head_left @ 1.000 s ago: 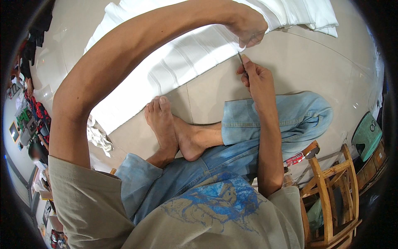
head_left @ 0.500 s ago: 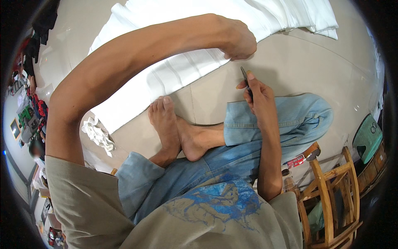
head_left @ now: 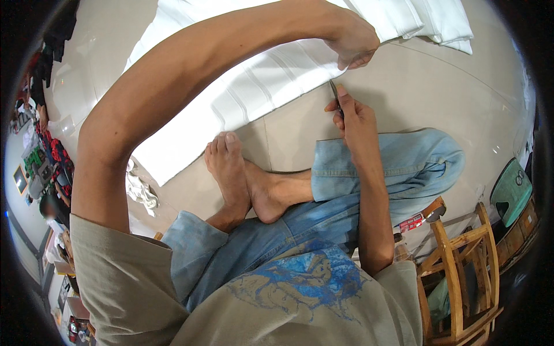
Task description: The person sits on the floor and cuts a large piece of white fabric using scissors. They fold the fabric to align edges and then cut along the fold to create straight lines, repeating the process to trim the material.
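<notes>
White cloth (head_left: 254,86) with several sewn lines across it lies spread over the tiled floor. My left hand (head_left: 356,41) reaches across it, fingers curled in and closed at its near edge, pinching the fabric there. Just below, my right hand (head_left: 359,118) grips small dark metal snips (head_left: 333,92). Their narrow pointed tip sits close to the cloth's edge, near my left fingers; I cannot tell whether it touches. My right fingers hide most of the handle.
My bare feet (head_left: 225,167) and jeans are folded close to the cloth. A crumpled white strip (head_left: 140,193) lies on the left. At the lower right stands a wooden stool frame (head_left: 456,277), with a green plastic piece (head_left: 512,193) beyond it. Clothes (head_left: 55,147) are heaped at far left.
My left hand has moved up and to the right, drawing the cloth's edge along. The snips in my right hand have moved slightly up and left, nearer that edge.
</notes>
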Tool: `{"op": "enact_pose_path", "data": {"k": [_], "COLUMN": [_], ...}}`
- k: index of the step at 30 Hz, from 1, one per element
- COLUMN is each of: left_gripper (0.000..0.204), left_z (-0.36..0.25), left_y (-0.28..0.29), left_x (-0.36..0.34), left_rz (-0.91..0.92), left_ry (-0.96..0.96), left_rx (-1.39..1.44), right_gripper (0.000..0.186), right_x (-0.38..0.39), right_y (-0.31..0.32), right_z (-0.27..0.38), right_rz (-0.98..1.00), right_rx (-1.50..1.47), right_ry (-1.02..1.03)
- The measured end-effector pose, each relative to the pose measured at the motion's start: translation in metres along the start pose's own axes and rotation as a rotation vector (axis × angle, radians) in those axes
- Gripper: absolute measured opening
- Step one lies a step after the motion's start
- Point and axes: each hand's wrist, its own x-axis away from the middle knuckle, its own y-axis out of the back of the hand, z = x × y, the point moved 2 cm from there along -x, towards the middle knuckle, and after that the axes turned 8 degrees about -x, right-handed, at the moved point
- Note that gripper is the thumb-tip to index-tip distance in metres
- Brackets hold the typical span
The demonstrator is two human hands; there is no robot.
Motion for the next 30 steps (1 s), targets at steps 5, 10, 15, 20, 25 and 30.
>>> {"op": "enact_pose_path", "data": {"k": [5,10,15,20,25,30], "left_gripper": [0.013,0.013,0.014,0.015,0.014,0.013], "left_z": [-0.0010,-0.0027,-0.0055,-0.0057,-0.0057,-0.0056], "left_y": [0.0001,0.0001,0.0044,0.0041,0.0030,0.0016], "left_x": [0.0003,0.0018,0.0051,0.0042,0.0042,0.0031], "left_rz": [0.005,0.014,0.013,0.020,0.013,0.016], "left_ry": [-0.014,0.029,0.029,0.037,0.035,0.024], "left_rx": [-0.015,-0.003,0.012,-0.001,-0.002,-0.018], "right_gripper": [0.054,0.053,0.053,0.053,0.053,0.054], "right_x": [0.0025,0.0006,-0.0012,-0.0010,-0.0018,-0.0013], "right_y": [-0.0030,-0.0039,-0.0045,-0.0047,-0.0040,-0.0042], "right_z": [0.0074,0.0095,0.0079,0.0081,0.0071,0.0090], "right_rz": [-0.024,-0.018,-0.033,-0.036,-0.044,-0.044], "right_rx": [0.003,0.013,0.025,0.035,0.046,0.062], "right_ry": [-0.007,0.013,0.050,0.035,0.028,0.023]}}
